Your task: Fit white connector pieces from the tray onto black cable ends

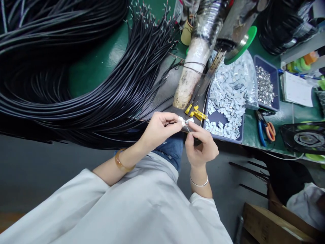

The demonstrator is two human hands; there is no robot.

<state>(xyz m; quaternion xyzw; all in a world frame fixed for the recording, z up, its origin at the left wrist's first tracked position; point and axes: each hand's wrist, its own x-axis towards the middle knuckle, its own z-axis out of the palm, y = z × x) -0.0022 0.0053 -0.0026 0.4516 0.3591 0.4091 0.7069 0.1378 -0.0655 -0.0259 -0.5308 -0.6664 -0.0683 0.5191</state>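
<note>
My left hand is closed in a pinch, with white tape or wrapping around its fingertips, at one side of a small pale connector piece. My right hand pinches at the other side of that piece, fingers curled; a thin wire or strand shows between the fingertips. Both hands meet at the table's front edge. Just beyond them lies a yellow tool. To the right, a dark tray holds many small pale connector pieces. On the left, a big bundle of black cables ends in stripped wires.
A wrapped white tube leans behind the hands beside a green-rimmed reel. Farther right are a bin of metal parts, pliers, a paper pad and a fan. Cardboard boxes stand below, near another person's sleeve.
</note>
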